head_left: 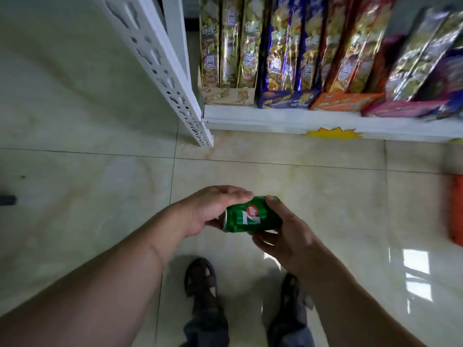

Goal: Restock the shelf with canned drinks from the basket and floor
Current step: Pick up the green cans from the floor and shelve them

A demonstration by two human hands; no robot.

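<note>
At the bottom of the view two sandalled feet stand on the glossy cream floor tiles, the trouser legs cut off by the lower edge. Above them both bare forearms reach forward and meet over the floor. The left hand curls round the top end of a green can, thumb underneath and fingers over the upper side. The right hand grips the other end, one finger hooked over the top and the thumb beneath; its palm faces away, so how the remaining fingers sit cannot be told. The can lies on its side in the air between the two hands, its logo upside down to the camera, well clear of the floor and of the shelf.

Further off, at the right edge, an orange object is blurred and mostly cut off; what it is cannot be made out. At the left edge a small dark shape is likewise cropped. Beyond, the white shelf carries a yellow starburst sticker on its front lip, and a perforated white upright slants down to its corner. On the shelf stand rows of snack packets in display boxes, their print smeared by motion and unreadable, the tops cut off
</note>
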